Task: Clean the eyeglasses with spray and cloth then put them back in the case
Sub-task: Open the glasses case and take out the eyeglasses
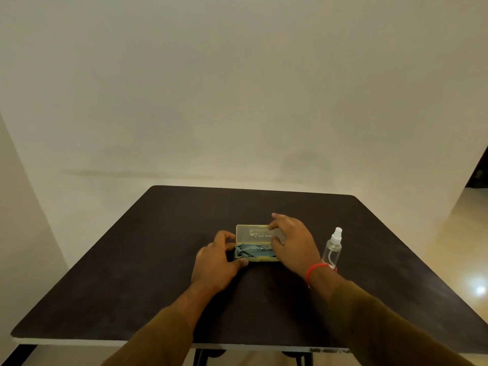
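Observation:
A pale yellow glasses case (254, 234) lies open in the middle of the dark table (132, 260), its lid tilted up toward the far side. Inside rest the folded eyeglasses (254, 250) on a light blue cloth (249, 253). My left hand (217, 262) grips the case's left end, thumb at the front edge. My right hand (293, 241) holds the right end, fingertips on the raised lid. A clear spray bottle (332, 248) with a white nozzle stands upright just right of my right wrist.
The table's front edge (105, 342) is close to me and its legs show beneath. A plain wall rises behind the far edge. A glossy floor lies to the right.

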